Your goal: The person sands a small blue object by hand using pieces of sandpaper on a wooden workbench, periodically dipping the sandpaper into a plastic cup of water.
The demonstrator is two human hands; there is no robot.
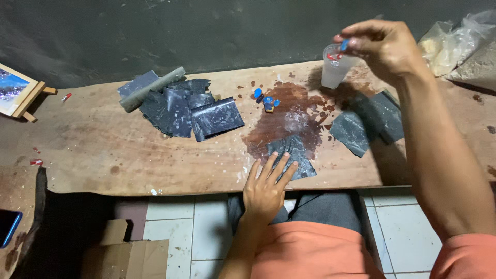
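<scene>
Left hand point(266, 187) flat, fingers spread, pressing dark sandpaper sheet point(292, 157) on wet wooden board point(129, 155); right hand point(382, 44) gripping translucent plastic cup point(335, 66) by rim.

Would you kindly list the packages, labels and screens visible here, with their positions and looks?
Clear plastic cup: held above the board's far right by the right hand; red-and-blue label.
Crumpled clear plastic bag: top right corner, pale contents.
Brown cardboard box: on the floor, lower left, flaps open.
Dark phone screen: left edge, blue rim.
Wood-framed picture: far left, blue and white.
Left hand: flat on a dark plastic sheet.
</scene>
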